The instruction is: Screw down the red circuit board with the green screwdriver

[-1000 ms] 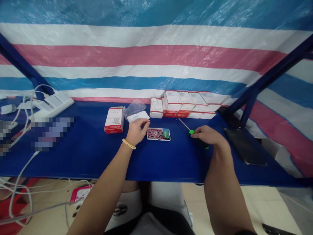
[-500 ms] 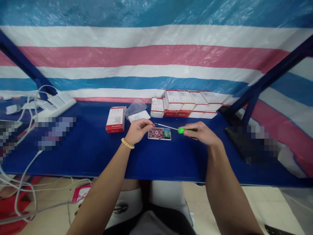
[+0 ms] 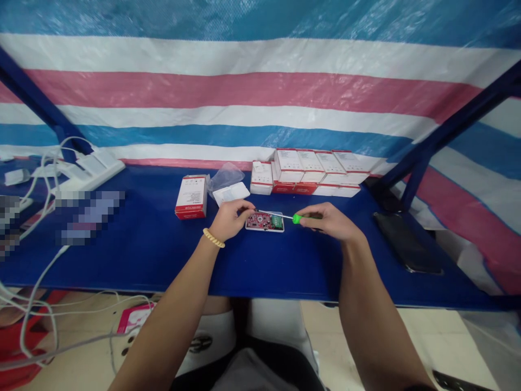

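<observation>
1. Nearest the camera, two bare forearms are seen reaching forward over the edge of a blue table (image 3: 134,255); a beaded bracelet (image 3: 214,238) is worn on the left wrist.
2. The left hand (image 3: 230,218) is held loosely curled, its fingertips pinched together at the tip of a screwdriver (image 3: 285,216); whether anything small is gripped between them cannot be told.
3. The right hand (image 3: 328,221) is closed around the screwdriver's green handle, and the thin metal shaft is pointed left, lying nearly level just above the table.
4. Directly under the shaft, between the two hands, an opened white device with an exposed red circuit board (image 3: 264,221) is laid flat on the table.
5. Off to the right, a black phone (image 3: 405,243) is lying face up, well apart from the hands.
6. Just beyond the left hand, a red-and-white box (image 3: 191,196) is set, with a clear plastic bag (image 3: 226,176) and a white cover (image 3: 231,193) beside it.
7. Farther back, a row of stacked red-and-white boxes (image 3: 315,172) is lined up near the table's rear edge.
8. At the far left, a white power strip (image 3: 87,174) with white cables is placed.
9. Behind everything, a striped tarpaulin (image 3: 260,92) in blue, white and pink is hung.
</observation>
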{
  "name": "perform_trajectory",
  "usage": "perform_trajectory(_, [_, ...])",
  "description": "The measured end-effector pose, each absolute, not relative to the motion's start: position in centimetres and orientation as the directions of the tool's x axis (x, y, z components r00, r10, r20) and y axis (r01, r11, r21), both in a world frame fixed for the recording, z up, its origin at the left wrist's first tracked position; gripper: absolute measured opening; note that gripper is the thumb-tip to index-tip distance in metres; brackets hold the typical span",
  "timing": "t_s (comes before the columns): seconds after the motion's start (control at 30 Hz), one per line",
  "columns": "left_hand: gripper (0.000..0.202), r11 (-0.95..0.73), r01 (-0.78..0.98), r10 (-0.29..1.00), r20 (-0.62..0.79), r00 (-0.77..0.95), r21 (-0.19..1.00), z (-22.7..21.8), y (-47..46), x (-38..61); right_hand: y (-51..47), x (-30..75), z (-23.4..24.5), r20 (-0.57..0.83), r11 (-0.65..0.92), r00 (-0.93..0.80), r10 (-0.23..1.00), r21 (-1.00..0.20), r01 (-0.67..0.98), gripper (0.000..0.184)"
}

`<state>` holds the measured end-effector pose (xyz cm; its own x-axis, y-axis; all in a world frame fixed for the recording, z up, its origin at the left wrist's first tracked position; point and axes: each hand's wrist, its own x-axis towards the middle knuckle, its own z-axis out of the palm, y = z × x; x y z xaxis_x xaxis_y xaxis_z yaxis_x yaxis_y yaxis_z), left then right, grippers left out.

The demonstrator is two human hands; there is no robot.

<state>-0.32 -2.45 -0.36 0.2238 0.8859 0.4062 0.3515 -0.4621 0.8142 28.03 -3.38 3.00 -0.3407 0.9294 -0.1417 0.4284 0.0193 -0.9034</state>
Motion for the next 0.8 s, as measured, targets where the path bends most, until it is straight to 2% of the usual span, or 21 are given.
perform_trajectory(0.1, [0.015,-0.476,0.433,0.879,0.431,0.205,0.765,-0.5,-2.2,-0.8,-3.6,27.9,4.2,-0.092,0.024,-0.335,0.938,-0.945,0.325,0.029])
perform_trajectory(0.2, [0.016,-0.454,0.427,0.89,0.425,0.168,0.782,-0.9,-1.8,-1.1,-3.3,27.5,6.0,0.045,0.102,-0.29,0.956,-0.978,0.185,0.033])
perform_trajectory(0.33, [0.019,-0.373,0.333,0.928,0.349,0.131,0.866,-1.5,-1.4,-0.4,-1.5,25.3,8.3,0.287,0.291,-0.057,0.956,-0.951,0.104,0.037])
perform_trajectory(0.47, [0.016,-0.308,0.275,0.951,0.289,0.11,0.911,-1.9,-1.4,0.5,0.7,21.5,9.9,0.508,0.483,0.011,0.861,-0.824,0.297,0.044])
perform_trajectory(0.6, [0.016,-0.313,0.286,0.949,0.285,0.136,0.906,-2.0,-1.4,0.8,1.7,18.8,10.8,0.695,0.585,-0.018,0.719,-0.591,0.556,0.052])
perform_trajectory(0.7, [0.015,-0.316,0.245,0.946,0.282,0.162,0.917,-2.0,-1.3,0.8,2.0,18.0,11.0,0.768,0.595,-0.06,0.637,-0.441,0.671,0.053])
perform_trajectory(0.8, [0.014,-0.313,0.199,0.943,0.278,0.184,0.929,-1.7,-1.2,0.7,2.4,17.8,10.8,0.787,0.599,-0.108,0.607,-0.364,0.713,0.05])
